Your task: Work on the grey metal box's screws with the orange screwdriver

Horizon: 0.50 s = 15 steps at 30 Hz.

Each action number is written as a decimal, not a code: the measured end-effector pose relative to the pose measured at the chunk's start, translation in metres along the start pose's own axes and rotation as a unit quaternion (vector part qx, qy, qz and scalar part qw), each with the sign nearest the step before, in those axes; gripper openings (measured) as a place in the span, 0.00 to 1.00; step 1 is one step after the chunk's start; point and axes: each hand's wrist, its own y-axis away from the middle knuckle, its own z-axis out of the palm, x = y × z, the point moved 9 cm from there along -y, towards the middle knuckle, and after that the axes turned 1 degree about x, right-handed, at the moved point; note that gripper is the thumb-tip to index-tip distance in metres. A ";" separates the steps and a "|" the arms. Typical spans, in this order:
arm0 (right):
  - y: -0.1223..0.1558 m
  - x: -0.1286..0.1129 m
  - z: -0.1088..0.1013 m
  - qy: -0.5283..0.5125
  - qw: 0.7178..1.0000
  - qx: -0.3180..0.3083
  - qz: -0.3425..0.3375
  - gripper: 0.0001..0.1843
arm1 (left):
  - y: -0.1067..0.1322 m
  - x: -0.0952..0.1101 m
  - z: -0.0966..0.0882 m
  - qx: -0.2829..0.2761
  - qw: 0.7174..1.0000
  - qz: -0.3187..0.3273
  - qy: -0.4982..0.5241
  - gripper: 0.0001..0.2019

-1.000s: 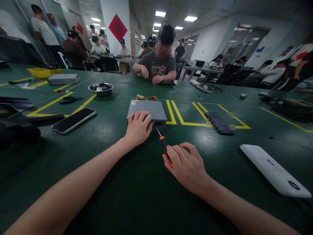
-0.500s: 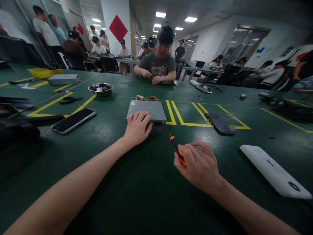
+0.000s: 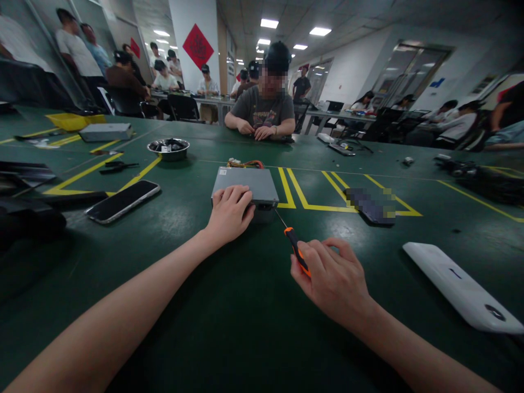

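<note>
A grey metal computer power supply (image 3: 257, 183) lies on the green table in front of me, with coloured wires coming out of its far side. My left hand (image 3: 231, 213) grips its near left part, fingers over the top and thumb against the front face. In my right hand (image 3: 331, 275) is a screwdriver (image 3: 291, 237) with a black and orange handle, the fingers wrapped round it. The thin shaft slants up and left, its tip at the power supply's front right corner. Whether the tip sits in a screw is too small to tell.
A phone (image 3: 123, 202) and a metal bowl of small dark parts (image 3: 168, 155) stand to the left. Right of my hands lie another phone (image 3: 368, 207) and a white device (image 3: 454, 284). Across the table sits a person (image 3: 262, 109). Farther left are a metal box (image 3: 106, 132) and yellow tray (image 3: 71, 122).
Almost nothing differs. My right hand and the screwdriver have shifted very slightly, with the tip still by the same corner; my left hand stays on the power supply.
</note>
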 end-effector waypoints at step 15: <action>0.011 -0.016 0.015 0.037 0.993 -0.110 0.001 0.17 | 0.000 -0.001 0.001 -0.002 1.000 -0.004 0.003 0.11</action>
